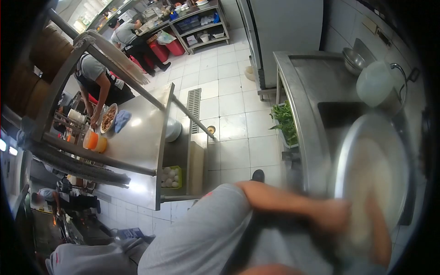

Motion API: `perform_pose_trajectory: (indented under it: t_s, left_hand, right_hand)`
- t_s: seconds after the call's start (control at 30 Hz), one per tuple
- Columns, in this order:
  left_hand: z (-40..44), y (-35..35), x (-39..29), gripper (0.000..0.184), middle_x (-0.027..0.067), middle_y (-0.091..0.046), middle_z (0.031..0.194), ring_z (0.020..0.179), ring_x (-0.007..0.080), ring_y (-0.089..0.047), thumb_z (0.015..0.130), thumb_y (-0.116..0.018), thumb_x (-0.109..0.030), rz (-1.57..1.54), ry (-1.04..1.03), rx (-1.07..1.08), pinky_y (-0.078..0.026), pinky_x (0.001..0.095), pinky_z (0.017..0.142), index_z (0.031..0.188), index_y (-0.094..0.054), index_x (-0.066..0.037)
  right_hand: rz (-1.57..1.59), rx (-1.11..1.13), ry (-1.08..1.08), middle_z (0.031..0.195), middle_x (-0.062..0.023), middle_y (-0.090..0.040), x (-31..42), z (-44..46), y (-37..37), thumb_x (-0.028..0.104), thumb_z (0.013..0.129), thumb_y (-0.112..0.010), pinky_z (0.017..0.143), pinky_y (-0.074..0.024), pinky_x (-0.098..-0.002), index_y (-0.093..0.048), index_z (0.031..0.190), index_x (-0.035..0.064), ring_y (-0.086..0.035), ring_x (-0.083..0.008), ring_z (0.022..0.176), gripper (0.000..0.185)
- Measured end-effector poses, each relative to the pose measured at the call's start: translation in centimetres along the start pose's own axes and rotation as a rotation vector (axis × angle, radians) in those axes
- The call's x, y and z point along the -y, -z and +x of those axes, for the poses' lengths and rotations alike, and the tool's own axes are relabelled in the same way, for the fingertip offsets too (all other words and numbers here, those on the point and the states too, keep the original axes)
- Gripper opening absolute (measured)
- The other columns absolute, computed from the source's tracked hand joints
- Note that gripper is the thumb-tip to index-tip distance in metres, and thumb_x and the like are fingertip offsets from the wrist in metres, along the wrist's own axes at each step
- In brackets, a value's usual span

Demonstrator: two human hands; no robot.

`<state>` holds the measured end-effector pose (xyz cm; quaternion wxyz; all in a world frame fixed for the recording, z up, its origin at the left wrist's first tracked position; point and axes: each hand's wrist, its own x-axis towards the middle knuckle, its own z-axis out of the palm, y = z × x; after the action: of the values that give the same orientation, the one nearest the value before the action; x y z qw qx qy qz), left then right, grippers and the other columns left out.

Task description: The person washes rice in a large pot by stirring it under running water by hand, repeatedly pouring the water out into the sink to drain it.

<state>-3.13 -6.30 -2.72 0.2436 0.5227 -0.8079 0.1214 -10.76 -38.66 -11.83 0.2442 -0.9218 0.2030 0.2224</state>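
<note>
A large metal bowl (341,169) stands tilted at the lower right, with a pale, cloudy content (366,160) inside. My left hand (333,215) is closed at the bowl's near left rim, its fingers blurred by motion. Reaching into the bowl from below, my right hand (373,208) is smeared, so its fingers and anything in them cannot be made out.
Beside the bowl are a steel counter (309,85), a dark sink basin (339,112) and a translucent container (375,83). Leafy greens (286,123) sit below the counter's edge. A steel table (137,137) and several people are on the left; a drain (193,104) crosses the floor.
</note>
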Motion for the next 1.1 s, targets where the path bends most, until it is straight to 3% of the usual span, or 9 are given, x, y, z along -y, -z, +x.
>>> perform_pose_trajectory:
  t_s: [0.13, 0.27, 0.37, 0.47, 0.67, 1.1]
  left_hand:
    - [0.0, 1.0, 0.0, 0.02, 0.0, -0.055, 0.069, 0.068, 0.0188, -0.055, 0.071, -0.052, -0.031, -0.026, 0.007, -0.007, -0.037, 0.0344, 0.065, 0.078, -0.055, -0.013]
    - [0.2, 0.7, -0.1, 0.017, -0.0002, -0.055, 0.068, 0.068, 0.0187, -0.055, 0.071, -0.051, -0.028, -0.044, 0.041, 0.05, -0.037, 0.0349, 0.065, 0.079, -0.054, -0.012]
    - [0.2, 0.0, 0.2, 0.016, -0.0002, -0.054, 0.067, 0.066, 0.0187, -0.054, 0.072, -0.05, -0.026, -0.043, 0.031, -0.071, -0.037, 0.0348, 0.064, 0.078, -0.054, -0.012]
    - [0.2, 0.5, 0.3, 0.016, -0.0001, -0.053, 0.066, 0.064, 0.0189, -0.054, 0.072, -0.049, -0.027, 0.007, -0.01, -0.154, -0.036, 0.0345, 0.063, 0.077, -0.053, -0.012]
    - [0.2, 0.5, -0.2, 0.017, 0.0001, -0.053, 0.066, 0.064, 0.019, -0.053, 0.072, -0.048, -0.028, -0.021, 0.038, -0.012, -0.036, 0.0336, 0.063, 0.077, -0.053, -0.012]
    - [-0.1, 0.4, -0.4, 0.017, 0.0005, -0.051, 0.067, 0.065, 0.0182, -0.052, 0.073, -0.049, -0.028, 0.042, 0.027, -0.071, -0.035, 0.0325, 0.065, 0.078, -0.051, -0.012]
  right_hand:
    - [0.38, 0.008, -0.252, 0.138, -0.0209, -0.023, 4.0, -2.7, -0.4, 0.009, 0.072, -0.057, 0.104, -0.0253, -0.0361, -0.024, 0.134, -0.0007, -0.025, -0.0323, 0.126, 0.071]
    - [0.603, -0.015, -0.316, 0.136, -0.0203, -0.026, 5.0, -3.0, -0.9, 0.012, 0.074, -0.054, 0.102, -0.0271, -0.037, -0.026, 0.133, -0.0004, -0.028, -0.0322, 0.124, 0.066]
    - [0.711, -0.029, -0.332, 0.134, -0.0198, -0.028, 5.5, -3.1, -1.3, 0.014, 0.075, -0.052, 0.101, -0.0286, -0.0376, -0.028, 0.132, -0.0002, -0.03, -0.032, 0.122, 0.063]
    - [0.791, -0.034, -0.341, 0.133, -0.0194, -0.03, 5.7, -2.8, -1.7, 0.016, 0.077, -0.051, 0.099, -0.03, -0.0382, -0.029, 0.131, 0.0, -0.032, -0.0319, 0.12, 0.06]
    - [0.897, -0.038, -0.353, 0.13, -0.0184, -0.034, 6.1, -2.8, -2.1, 0.02, 0.079, -0.047, 0.097, -0.0328, -0.0394, -0.032, 0.129, 0.0005, -0.036, -0.0316, 0.117, 0.055]
    - [1.072, -0.022, -0.427, 0.124, -0.0165, -0.042, 7.2, -3.5, -2.6, 0.028, 0.085, -0.038, 0.091, -0.0389, -0.0421, -0.038, 0.124, 0.0014, -0.045, -0.0311, 0.109, 0.048]
